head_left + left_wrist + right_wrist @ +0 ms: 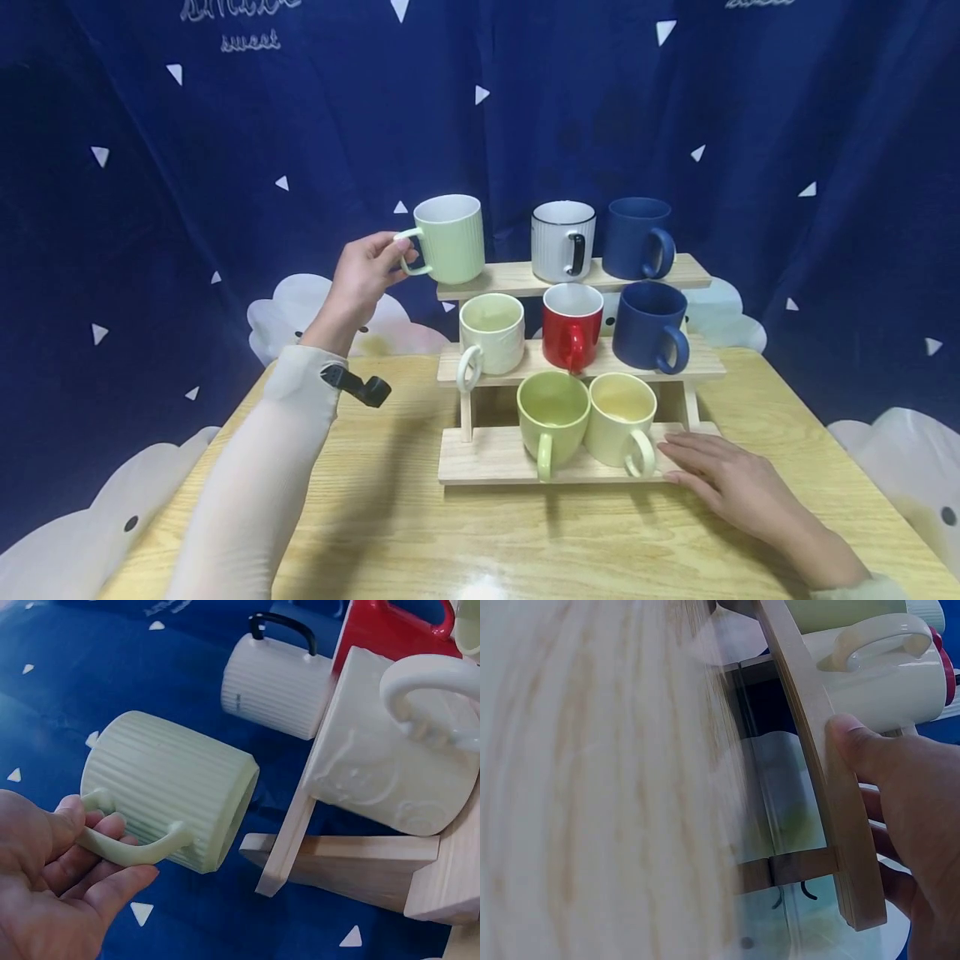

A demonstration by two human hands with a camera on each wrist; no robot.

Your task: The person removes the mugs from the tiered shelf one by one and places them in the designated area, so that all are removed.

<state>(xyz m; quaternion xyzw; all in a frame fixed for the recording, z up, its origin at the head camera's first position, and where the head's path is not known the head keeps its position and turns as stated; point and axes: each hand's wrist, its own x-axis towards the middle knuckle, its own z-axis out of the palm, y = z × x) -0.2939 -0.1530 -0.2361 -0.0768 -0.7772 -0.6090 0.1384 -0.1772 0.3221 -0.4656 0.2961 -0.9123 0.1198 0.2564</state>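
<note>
My left hand [372, 271] pinches the handle of a pale green ribbed mug [452, 242] at the left end of the rack's top tier. In the left wrist view, a gap shows between this mug [169, 787] and the wooden board [289, 840]. My right hand [738, 483] rests with fairly straight fingers on the right end of the bottom tier [487, 457], beside a cream mug [618, 421]. In the right wrist view, the thumb [849, 727] touches the board's front edge.
The top tier also bears a white mug with black handle [562, 242] and a navy mug [636, 237]. On the middle tier stand a white embossed mug [495, 337], a red mug [572, 325] and another navy mug [648, 325]. An olive-green mug [553, 412] stands below. Behind hangs a blue curtain [360, 125].
</note>
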